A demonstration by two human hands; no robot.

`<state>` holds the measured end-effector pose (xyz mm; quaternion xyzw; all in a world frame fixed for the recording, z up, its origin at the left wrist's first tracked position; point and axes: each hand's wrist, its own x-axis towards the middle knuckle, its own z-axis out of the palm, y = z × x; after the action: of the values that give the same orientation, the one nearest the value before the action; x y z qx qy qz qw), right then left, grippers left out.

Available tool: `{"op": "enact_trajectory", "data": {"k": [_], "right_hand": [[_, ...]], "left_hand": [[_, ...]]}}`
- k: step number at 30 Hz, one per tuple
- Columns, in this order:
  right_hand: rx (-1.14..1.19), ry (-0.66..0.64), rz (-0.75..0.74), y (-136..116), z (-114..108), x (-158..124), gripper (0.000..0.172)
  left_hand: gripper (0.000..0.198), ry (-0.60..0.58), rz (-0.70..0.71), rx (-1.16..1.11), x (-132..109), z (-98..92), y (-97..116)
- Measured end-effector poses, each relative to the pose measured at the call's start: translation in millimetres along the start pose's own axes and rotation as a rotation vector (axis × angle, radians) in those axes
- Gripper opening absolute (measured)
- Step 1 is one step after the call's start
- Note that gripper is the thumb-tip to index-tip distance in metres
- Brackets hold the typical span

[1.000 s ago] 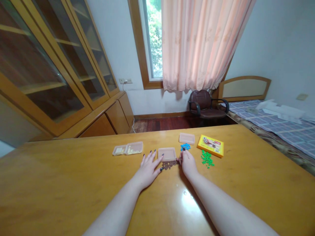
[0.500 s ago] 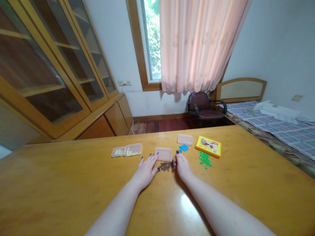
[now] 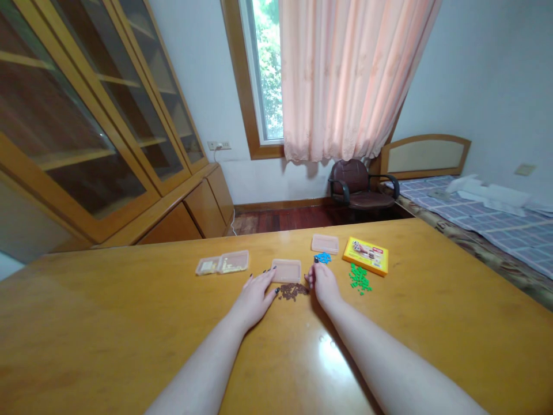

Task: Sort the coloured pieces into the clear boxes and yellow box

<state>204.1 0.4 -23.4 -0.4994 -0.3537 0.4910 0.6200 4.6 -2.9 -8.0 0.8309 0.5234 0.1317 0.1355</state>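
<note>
Yellow box [image 3: 366,256], lettered too small to read, right of curled right hand [image 3: 323,282], its grasp unclear, brown bits [image 3: 292,291] beside, left hand [image 3: 256,295] spread open at tray [image 3: 287,271]

Daylit room, pale walls [image 3: 194,57]
Pink curtain [image 3: 345,80] beside a bright window [image 3: 268,75]; glass-fronted cabinet [image 3: 97,124] at left, brown armchair [image 3: 352,177] near the curtain, checked bed [image 3: 501,230] at right, reddish wooden floor [image 3: 285,219].
</note>
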Motion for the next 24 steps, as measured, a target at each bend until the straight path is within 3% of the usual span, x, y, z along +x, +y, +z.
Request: {"op": "enact_trajectory", "data": {"k": [7,20,24], "right_hand": [[0.122,-0.056,0.082,7,4,-6,0.034],[0.135,-0.050,0.110,13,9,-15,0.038],[0.162,0.050,-0.008,9,5,-11,0.032]], "left_hand": [[0.055,-0.019,0.031,0.016,-1,5.2,0],[0.051,0.039,0.026,0.058,-6,5.7,11],[0.044,0.070,-0.037,-0.007,-6,0.6,12]]}}
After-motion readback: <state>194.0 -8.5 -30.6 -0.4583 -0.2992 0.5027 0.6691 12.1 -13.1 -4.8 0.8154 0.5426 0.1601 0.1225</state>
